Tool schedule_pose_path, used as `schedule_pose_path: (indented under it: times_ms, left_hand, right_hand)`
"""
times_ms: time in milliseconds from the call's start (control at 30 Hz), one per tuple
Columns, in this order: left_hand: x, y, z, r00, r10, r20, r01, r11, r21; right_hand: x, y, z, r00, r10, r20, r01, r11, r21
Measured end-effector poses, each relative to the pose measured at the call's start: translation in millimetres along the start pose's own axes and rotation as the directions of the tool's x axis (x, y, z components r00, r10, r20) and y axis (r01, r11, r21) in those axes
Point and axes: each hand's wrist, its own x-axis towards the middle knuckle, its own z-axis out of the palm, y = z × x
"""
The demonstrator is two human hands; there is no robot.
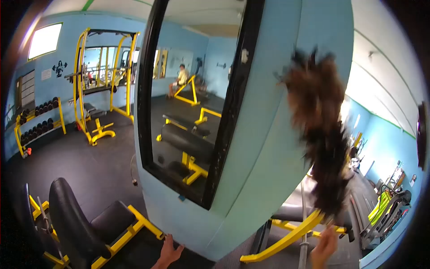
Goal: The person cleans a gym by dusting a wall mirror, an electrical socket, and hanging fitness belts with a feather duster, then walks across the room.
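My right hand (pixel 326 247) is at the lower right, closed around the low end of a feather duster; its handle is mostly hidden by the fingers. The brown and black feathers of the feather duster (pixel 326 148) stand upright, blurred, in front of the blue pillar (pixel 264 148). A black-framed mirror (pixel 188 112) hangs on that pillar, left of the feathers. Low in the middle, my left hand (pixel 170 252) has its thumb and fingers apart and holds nothing. Its fingertips are close to the yellow frame end of a black padded bench (pixel 114 219); whether they touch it I cannot tell.
A yellow rack machine (pixel 80 85) and a dumbbell rack (pixel 40 119) stand at the far left. Behind my right hand is another yellow-framed bench (pixel 286 240). Treadmills (pixel 380 219) are at the far right. A seated person (pixel 180 77) shows in the mirror.
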Motion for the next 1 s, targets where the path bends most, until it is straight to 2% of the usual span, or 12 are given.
schedule_pose_path:
  times_ms: [67, 100, 167, 267, 300, 567, 633, 667, 700, 767, 833, 1000]
  left_hand:
    - [12, 34, -6, 0.998, -0.051, 0.046, 0.05, 0.999, 0.017]
    - [15, 54, -12, 0.986, -0.133, 0.098, 0.128, 0.99, 0.053]
    - [21, 60, -20, 0.985, -0.124, 0.12, 0.123, 0.992, 0.015]
    - [30, 35, -32, 0.989, 0.125, -0.082, -0.119, 0.99, 0.069]
    - [27, 39, -50, 0.99, 0.116, -0.078, -0.112, 0.992, 0.053]
    - [74, -66, -130, 0.953, 0.183, -0.241, -0.173, 0.983, 0.061]
    - [86, -108, -126, 0.984, -0.179, -0.026, 0.153, 0.903, -0.401]
    - [82, -91, -141, 0.983, -0.184, -0.021, 0.159, 0.897, -0.412]
    - [77, -74, -157, 0.987, -0.139, -0.075, 0.108, 0.941, -0.321]
    - [76, -60, -169, 0.989, -0.093, -0.111, 0.065, 0.97, -0.233]
    - [88, -66, -167, 0.949, 0.181, -0.259, -0.153, 0.98, 0.124]
    - [79, -37, -159, 0.946, 0.092, -0.311, -0.082, 0.996, 0.046]
  right_hand:
    - [101, 0, -12, 0.951, -0.298, -0.083, 0.3, 0.954, 0.007]
    - [146, -33, -14, 0.972, -0.151, -0.18, 0.147, 0.988, -0.039]
    - [236, -70, -19, 0.925, -0.23, -0.303, 0.187, 0.969, -0.163]
    - [338, -158, -29, 0.926, -0.297, -0.231, 0.225, 0.929, -0.293]
    - [373, -172, -28, 0.852, -0.481, -0.205, 0.382, 0.84, -0.384]
    - [469, -303, 0, 0.878, -0.437, -0.194, 0.325, 0.842, -0.43]
    - [481, -300, -27, 0.875, -0.45, -0.178, 0.314, 0.808, -0.498]
    - [479, -314, -32, 0.932, -0.319, -0.171, 0.22, 0.875, -0.432]
    - [479, -325, -34, 0.971, -0.185, -0.151, 0.118, 0.922, -0.37]
    - [500, -340, -24, 0.954, -0.273, -0.121, 0.198, 0.882, -0.428]
    - [526, -357, 0, 0.793, -0.602, -0.098, 0.48, 0.715, -0.508]
    - [541, -398, 6, 0.772, -0.6, -0.208, 0.35, 0.675, -0.65]
